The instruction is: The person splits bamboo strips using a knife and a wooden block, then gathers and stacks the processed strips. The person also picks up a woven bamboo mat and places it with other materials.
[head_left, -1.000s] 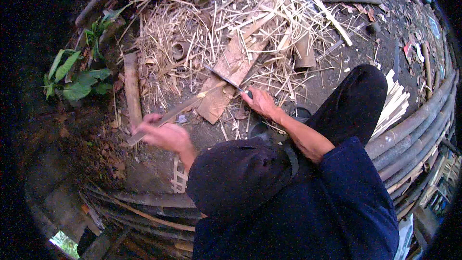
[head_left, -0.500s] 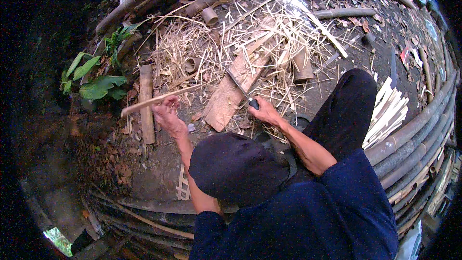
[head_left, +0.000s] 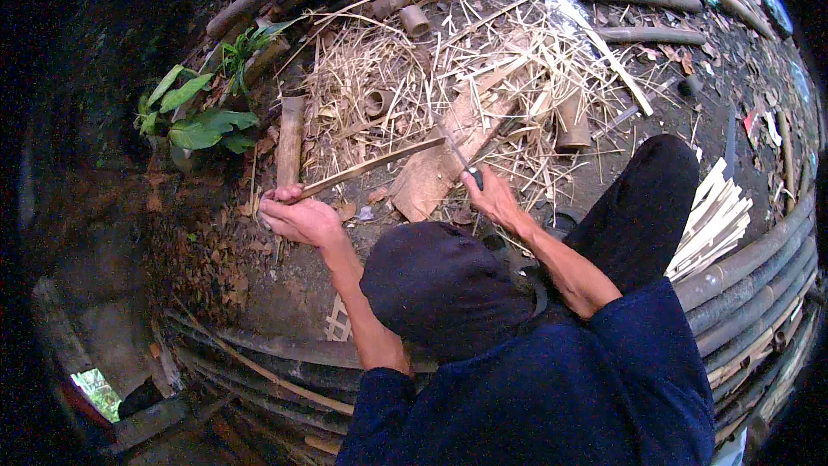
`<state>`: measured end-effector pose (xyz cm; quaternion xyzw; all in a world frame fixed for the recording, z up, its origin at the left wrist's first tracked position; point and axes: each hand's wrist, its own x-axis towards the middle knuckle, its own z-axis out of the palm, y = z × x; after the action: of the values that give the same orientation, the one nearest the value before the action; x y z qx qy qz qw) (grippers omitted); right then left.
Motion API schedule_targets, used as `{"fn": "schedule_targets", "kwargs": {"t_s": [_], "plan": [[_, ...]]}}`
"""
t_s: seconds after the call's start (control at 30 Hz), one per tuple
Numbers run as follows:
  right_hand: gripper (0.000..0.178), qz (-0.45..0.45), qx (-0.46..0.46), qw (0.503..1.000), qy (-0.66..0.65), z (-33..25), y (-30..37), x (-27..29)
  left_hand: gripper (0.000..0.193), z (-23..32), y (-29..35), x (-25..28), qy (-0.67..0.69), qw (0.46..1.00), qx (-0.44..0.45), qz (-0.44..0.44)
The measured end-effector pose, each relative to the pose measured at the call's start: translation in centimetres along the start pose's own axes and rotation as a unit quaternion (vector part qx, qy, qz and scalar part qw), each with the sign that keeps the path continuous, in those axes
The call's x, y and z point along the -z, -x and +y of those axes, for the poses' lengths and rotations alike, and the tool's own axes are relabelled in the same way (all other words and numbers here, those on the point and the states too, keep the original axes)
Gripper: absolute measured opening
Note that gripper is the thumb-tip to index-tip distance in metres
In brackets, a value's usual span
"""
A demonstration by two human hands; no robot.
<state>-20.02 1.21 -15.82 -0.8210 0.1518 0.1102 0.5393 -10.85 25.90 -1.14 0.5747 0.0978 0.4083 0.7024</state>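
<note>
Ground: shavings (head_left: 366, 65), upper centre, partly covering board (head_left: 423, 185)
Upper left: plant (head_left: 207, 128)
Your left hand (head_left: 300, 220): curled round strip (head_left: 371, 166)
Your right hand (head_left: 496, 198): clasping knife handle (head_left: 474, 178)

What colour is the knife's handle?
The knife's handle is black, best seen in the head view.

Tan strip (head_left: 371, 166), black knife handle (head_left: 474, 178), brown board (head_left: 423, 183)

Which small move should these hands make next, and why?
Probably draw the knife lightly along the strip: its far end seems to meet the knife over the wooden board, the left hand holds its near end, and the right hand grips the knife.
</note>
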Motion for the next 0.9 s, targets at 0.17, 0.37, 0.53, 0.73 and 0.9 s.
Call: {"fn": "schedule_targets", "kwargs": {"t_s": [0.17, 0.37, 0.53, 0.73, 0.9], "plan": [[0.039, -0.058, 0.146, 0.985, -0.066, -8.1, 2.0, -1.3, 0.032, 2.6, 4.1, -4.2, -0.055, 0.998, -0.014, -0.005], [0.04, -0.082, 0.177, 0.976, -0.101, -11.8, 2.9, -2.8, 0.032, 2.5, 5.6, -5.9, -0.087, 0.996, 0.005, -0.006], [0.038, -0.111, 0.122, 0.981, -0.106, -9.2, 0.8, -3.0, 0.029, 1.7, 5.6, -5.2, -0.136, 0.99, -0.024, 0.008], [0.044, -0.088, 0.156, 0.979, -0.102, -7.8, 1.0, -5.3, 0.031, 2.3, 5.7, -3.8, -0.105, 0.993, -0.037, 0.043], [0.042, -0.021, 0.12, 0.989, -0.081, -4.9, -0.6, -3.6, 0.03, 1.8, 4.9, -4.8, -0.069, 0.997, 0.028, 0.028]]}}
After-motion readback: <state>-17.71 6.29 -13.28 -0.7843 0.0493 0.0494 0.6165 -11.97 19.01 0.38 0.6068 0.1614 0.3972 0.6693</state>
